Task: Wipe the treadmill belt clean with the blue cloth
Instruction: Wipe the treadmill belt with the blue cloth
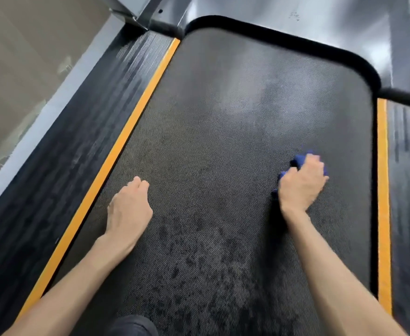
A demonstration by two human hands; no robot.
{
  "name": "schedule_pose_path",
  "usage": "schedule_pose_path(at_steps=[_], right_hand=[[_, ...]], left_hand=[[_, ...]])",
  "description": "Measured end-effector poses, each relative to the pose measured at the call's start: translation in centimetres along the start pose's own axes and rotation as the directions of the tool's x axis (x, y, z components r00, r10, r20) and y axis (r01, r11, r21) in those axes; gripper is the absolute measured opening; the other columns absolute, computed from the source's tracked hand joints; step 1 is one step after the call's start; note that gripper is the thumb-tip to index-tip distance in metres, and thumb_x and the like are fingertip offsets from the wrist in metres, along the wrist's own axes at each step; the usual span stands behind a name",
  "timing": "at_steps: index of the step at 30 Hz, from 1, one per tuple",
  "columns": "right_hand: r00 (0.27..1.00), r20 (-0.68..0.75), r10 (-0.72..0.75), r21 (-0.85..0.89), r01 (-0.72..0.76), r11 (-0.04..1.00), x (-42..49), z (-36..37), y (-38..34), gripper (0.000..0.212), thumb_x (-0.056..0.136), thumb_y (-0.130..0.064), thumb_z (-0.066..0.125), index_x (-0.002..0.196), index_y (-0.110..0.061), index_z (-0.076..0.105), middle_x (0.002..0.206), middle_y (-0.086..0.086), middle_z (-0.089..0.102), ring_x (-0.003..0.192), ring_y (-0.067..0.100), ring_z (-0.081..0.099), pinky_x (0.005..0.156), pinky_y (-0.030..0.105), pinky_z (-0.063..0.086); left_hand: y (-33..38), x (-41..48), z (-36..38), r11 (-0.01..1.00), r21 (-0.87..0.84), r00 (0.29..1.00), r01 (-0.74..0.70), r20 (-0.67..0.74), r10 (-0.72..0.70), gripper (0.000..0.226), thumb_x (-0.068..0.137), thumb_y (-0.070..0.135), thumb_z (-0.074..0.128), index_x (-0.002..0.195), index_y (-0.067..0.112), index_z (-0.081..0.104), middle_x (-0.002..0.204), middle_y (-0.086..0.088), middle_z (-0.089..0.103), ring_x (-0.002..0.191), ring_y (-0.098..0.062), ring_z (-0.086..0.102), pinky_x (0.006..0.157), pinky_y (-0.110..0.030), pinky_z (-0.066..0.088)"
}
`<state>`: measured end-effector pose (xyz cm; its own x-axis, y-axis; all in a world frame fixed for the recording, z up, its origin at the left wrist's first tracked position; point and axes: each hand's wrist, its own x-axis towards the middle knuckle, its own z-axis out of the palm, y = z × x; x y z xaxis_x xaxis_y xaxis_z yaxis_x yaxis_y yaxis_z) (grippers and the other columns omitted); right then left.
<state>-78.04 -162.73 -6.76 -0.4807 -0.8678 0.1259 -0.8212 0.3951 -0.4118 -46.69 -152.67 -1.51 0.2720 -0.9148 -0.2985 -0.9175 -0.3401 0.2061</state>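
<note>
The dark textured treadmill belt [223,132] fills the middle of the view, with pale dusty smears toward the far end and dark damp blotches near me. My right hand [302,184] presses a bunched blue cloth [297,161] onto the belt's right side; only bits of cloth show around the fingers. My left hand [128,209] rests on the belt's left part with fingers curled under and nothing in it.
Orange stripes [131,122] run along both belt edges, the right one [383,190] close to the cloth. Ribbed black side rails [60,166] lie outside them. The grey motor cover [296,18] closes the far end. A dark trouser knee [133,324] shows at the bottom.
</note>
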Motion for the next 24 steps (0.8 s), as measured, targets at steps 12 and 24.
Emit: schedule_pose_path(at_steps=[12, 24], right_hand=[[0.422, 0.312, -0.851, 0.355, 0.779, 0.517, -15.3, 3.7, -9.1, 0.058, 0.080, -0.025, 0.054, 0.136, -0.011, 0.046, 0.142, 0.004, 0.045, 0.133, 0.019, 0.036, 0.112, 0.036, 0.023], [0.983, 0.098, -0.153, 0.027, 0.151, 0.988, -1.9, -1.1, 2.1, 0.052, 0.076, -0.013, 0.046, 0.126, -0.001, 0.051, 0.134, 0.017, 0.048, 0.126, 0.036, 0.041, 0.104, 0.048, 0.027]], left_hand=[[-0.5, -0.3, 0.6, 0.973, 0.210, 0.994, -0.100, -0.018, 0.106, 0.043, 0.075, 0.000, 0.054, 0.118, 0.002, 0.056, 0.129, -0.017, 0.053, 0.102, -0.040, 0.056, 0.073, -0.049, 0.048], [1.1, -0.3, -0.2, 0.991, 0.117, 0.997, -0.070, 0.045, 0.066, 0.052, 0.086, 0.004, 0.041, 0.138, 0.008, 0.036, 0.148, -0.012, 0.030, 0.130, -0.029, 0.035, 0.101, -0.042, 0.034]])
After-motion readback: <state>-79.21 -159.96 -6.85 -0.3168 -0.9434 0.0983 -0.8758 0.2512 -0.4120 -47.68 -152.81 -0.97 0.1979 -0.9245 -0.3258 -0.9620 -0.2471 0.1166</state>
